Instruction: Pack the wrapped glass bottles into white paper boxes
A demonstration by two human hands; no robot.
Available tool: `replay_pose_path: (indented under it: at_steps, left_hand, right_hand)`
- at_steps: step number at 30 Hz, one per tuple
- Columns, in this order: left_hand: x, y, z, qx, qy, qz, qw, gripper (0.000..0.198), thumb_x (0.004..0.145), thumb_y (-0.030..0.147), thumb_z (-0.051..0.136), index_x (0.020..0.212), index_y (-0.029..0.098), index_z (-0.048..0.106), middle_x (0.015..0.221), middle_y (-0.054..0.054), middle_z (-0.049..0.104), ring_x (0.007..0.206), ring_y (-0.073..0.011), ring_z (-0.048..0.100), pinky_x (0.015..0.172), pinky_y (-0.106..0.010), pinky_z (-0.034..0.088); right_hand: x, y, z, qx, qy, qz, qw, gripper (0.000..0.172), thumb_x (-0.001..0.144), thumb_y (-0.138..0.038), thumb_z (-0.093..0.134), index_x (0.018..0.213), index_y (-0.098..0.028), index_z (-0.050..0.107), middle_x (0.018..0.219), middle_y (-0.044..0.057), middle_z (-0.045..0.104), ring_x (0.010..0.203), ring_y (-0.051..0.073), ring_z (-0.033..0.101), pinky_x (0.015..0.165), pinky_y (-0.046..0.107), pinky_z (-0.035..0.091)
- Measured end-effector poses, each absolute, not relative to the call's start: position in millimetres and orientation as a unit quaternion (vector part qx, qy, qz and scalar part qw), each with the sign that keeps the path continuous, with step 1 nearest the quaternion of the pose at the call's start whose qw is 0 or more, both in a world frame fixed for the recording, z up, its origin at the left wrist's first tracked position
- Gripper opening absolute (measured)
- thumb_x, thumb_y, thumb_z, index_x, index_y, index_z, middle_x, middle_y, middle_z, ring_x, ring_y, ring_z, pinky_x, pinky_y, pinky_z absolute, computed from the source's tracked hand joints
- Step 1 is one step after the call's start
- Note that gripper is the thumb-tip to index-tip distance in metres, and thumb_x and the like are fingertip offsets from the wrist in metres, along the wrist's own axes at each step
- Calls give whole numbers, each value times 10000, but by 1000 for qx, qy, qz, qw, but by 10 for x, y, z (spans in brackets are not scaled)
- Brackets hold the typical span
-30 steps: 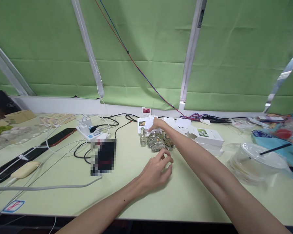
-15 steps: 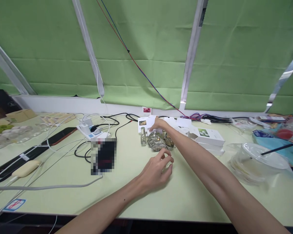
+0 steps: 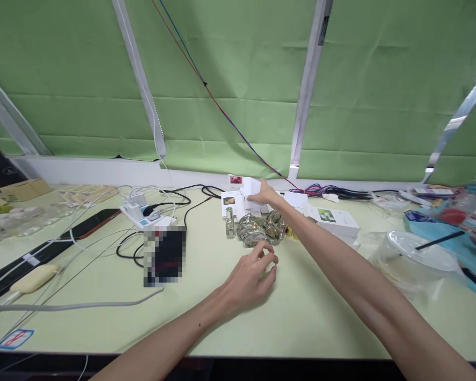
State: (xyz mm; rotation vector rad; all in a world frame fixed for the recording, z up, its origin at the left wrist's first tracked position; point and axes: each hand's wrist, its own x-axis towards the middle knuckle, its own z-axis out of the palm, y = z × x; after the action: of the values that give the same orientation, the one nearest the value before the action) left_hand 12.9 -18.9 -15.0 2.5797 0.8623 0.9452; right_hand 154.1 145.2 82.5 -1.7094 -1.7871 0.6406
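Note:
At the back of the table, my right hand (image 3: pixel 266 194) grips a small white box (image 3: pixel 252 186), raised a little above other white boxes. My left hand (image 3: pixel 252 272) lies on the table nearer to me, fingers loosely bent and apart, with nothing in it. Just beyond it is a pile of shiny, silvery-gold items (image 3: pixel 252 230), whose kind I cannot make out. A small clear bottle (image 3: pixel 230 223) stands upright left of the pile. White boxes with a flower picture (image 3: pixel 337 219) lie to the right, partly behind my right forearm.
A plastic tub with a black straw (image 3: pixel 424 254) stands at the right, by a blue bag (image 3: pixel 432 227). On the left are a power strip (image 3: pixel 146 217), tangled cables, a blurred dark device (image 3: pixel 168 256) and a long black object (image 3: pixel 59 246). Green blinds (image 3: pixel 230 121) hang behind.
My right hand has come up with a small white box, shifting slightly right. More of the shiny pile shows beneath it. My left hand keeps its place and pose.

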Motion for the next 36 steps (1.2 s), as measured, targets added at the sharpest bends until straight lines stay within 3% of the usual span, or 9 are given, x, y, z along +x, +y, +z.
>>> replay_pose_path:
  at_steps: [4,8,14,21,27,31,36]
  left_hand:
    - [134,-174,-175,884,304,323,148,115,945,182,483,980,196,592,1134,-80,566,605,-85,537,594,-269,473]
    - [150,-168,-175,875,316,324,172,102,952,198,487,971,202,588,1132,-68,556,607,-79,519,590,-262,472]
    - [176,-165,-167,850,329,352,211,110,953,206,496,1013,206,589,1113,-61,570,673,-100,547,584,-248,496]
    - [218,-169,-137,830,347,371,232,116,972,243,500,1006,203,603,1071,-52,586,697,-106,577,601,-249,508]
    - [213,-106,-114,805,360,402,244,152,982,325,521,991,201,608,1015,-46,636,733,-127,584,600,-244,490]
    - [191,-77,-90,783,380,420,259,193,982,371,526,993,196,608,1019,-50,664,744,-137,581,587,-242,477]
    - [165,-81,-58,754,393,428,306,273,1001,439,487,1012,192,603,947,-46,684,725,-145,595,588,-245,480]
  right_hand:
    - [1636,1235,803,-600,-673,227,369,946,802,-407,693,1568,-197,181,1558,140,459,1389,257,495,1117,345,442]
    - [1747,975,694,-520,-639,293,484,997,800,-412,691,1599,-254,116,1600,162,393,1297,270,586,1031,380,522]
    - [1967,650,520,-448,-649,320,524,962,829,-431,633,1592,-245,77,1629,180,340,1358,259,550,1063,371,498]
    - [2149,330,296,-351,-625,394,575,860,829,-433,653,1560,-286,224,1552,134,460,1296,260,581,1071,403,480]
    - [2204,194,119,-293,-562,496,593,723,785,-438,753,1435,-325,457,1333,64,636,1119,236,643,981,368,503]
    - [2196,168,49,-279,-542,527,592,626,804,-422,748,1379,-330,518,1332,40,631,1121,215,629,931,313,506]
    - [2159,131,-18,-266,-556,544,570,638,795,-425,754,1379,-327,518,1380,45,601,1143,223,620,918,308,508]
